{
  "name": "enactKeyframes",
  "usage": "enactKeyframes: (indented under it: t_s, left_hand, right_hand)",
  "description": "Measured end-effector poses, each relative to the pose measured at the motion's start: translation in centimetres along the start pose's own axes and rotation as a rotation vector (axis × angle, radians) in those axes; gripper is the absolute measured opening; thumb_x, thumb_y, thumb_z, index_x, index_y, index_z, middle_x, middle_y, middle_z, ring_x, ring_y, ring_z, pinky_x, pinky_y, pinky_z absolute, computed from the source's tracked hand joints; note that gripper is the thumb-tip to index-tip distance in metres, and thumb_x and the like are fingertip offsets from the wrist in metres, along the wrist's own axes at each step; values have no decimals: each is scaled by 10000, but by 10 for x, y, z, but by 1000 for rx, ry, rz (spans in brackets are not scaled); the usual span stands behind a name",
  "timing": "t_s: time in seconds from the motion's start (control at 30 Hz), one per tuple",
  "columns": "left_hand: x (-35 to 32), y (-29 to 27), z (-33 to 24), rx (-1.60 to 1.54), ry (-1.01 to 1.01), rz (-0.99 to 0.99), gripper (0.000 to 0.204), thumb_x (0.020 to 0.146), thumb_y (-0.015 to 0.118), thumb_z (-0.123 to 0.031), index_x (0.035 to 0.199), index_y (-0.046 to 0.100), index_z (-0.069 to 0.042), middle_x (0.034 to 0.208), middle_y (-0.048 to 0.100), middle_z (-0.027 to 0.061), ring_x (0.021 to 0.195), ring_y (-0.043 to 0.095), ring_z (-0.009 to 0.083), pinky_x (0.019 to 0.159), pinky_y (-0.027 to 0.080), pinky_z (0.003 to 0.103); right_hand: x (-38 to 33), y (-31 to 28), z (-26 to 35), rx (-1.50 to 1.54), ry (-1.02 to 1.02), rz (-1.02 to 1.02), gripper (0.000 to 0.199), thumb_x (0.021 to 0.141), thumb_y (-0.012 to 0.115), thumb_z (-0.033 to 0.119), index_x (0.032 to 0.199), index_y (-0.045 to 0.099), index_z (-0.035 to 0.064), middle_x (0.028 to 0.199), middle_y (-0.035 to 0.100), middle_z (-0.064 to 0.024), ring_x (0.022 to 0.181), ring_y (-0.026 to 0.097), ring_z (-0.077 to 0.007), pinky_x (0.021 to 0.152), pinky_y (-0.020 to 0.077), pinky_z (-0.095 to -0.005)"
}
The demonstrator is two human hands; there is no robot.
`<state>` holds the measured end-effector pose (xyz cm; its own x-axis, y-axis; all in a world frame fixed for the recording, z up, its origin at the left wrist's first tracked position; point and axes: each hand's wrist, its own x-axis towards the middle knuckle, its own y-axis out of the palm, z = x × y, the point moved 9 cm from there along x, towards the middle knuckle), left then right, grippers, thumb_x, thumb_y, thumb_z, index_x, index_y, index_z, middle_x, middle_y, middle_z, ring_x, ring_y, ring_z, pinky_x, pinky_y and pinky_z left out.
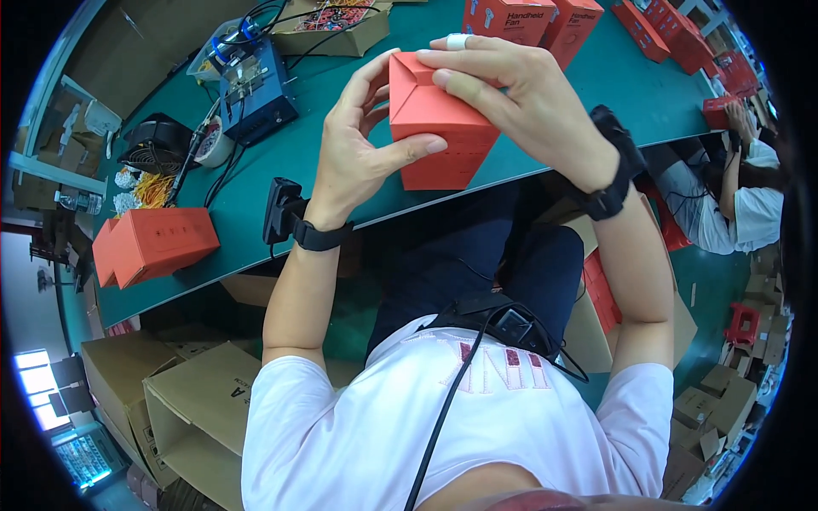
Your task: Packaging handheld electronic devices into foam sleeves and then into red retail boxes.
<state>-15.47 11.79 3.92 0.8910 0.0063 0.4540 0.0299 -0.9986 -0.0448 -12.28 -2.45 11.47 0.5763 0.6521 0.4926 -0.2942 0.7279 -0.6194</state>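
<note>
A red cardboard box (pixel 445 157) stands upright near the front edge of the green table. Its top end shows folded flaps that meet in creased, slanting lines. My left hand (pixel 358 136) grips the box's left side, thumb across the near face and fingers round behind. From the right, my right hand (pixel 520 94) holds the top: its thumb presses on the top flaps and its fingers lie along the far edge. A pale band wraps one right finger. Whatever the box contains is hidden.
Two red boxes (pixel 153 245) sit at the table's left end, near a blue bench device (pixel 256 89) with cables. More red boxes (pixel 511 19) stand at the back, beside an open carton (pixel 341 38) of small parts. At far right a co-worker's hands (pixel 741 119) touch a red box.
</note>
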Motion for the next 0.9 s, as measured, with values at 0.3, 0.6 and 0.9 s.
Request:
enactKeyframes:
  t_s: [0.3,0.6,0.9]
  left_hand:
    - [-16,-32,40,-588,-404,-204,561,924,711,-336,1359,519,-37,1283,643,99,1156,637,212,1003,503,389]
    - [-90,-17,26,-834,-661,-186,563,1041,436,-492,1454,441,-109,1411,549,133,1232,595,288,1034,504,457]
    - [-145,-114,-100,536,-106,-464,604,876,758,-181,1397,505,-11,1326,573,154,1230,554,234,1055,429,358]
  right_hand:
    - [-24,-55,28,-273,-143,-26,1122,654,903,468,1528,336,50,1509,415,-233,1401,413,-381,1124,373,-442]
    - [-43,53,128,-524,-788,10,576,752,730,188,1307,584,225,1279,544,-152,1117,584,-326,1013,479,-449]
    - [92,-22,24,-485,43,112,824,695,842,503,1284,578,-8,1198,585,-228,1116,556,-393,987,457,-440]
